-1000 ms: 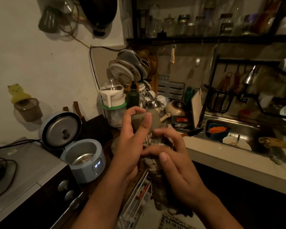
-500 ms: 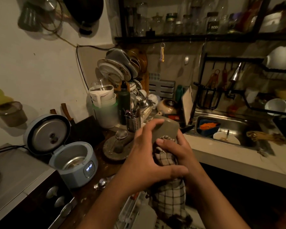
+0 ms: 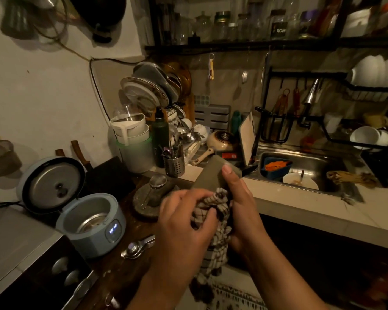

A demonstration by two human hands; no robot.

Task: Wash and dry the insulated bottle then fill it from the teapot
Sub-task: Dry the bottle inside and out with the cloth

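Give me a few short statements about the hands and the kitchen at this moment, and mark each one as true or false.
1. A white plate lies in the sink. True.
2. The bottle stands in the sink. False: the right hand holds it tilted in the air.
3. The left hand grips a checked cloth against the bottle. True.
4. The rice cooker has its lid shut. False: the lid stands open.
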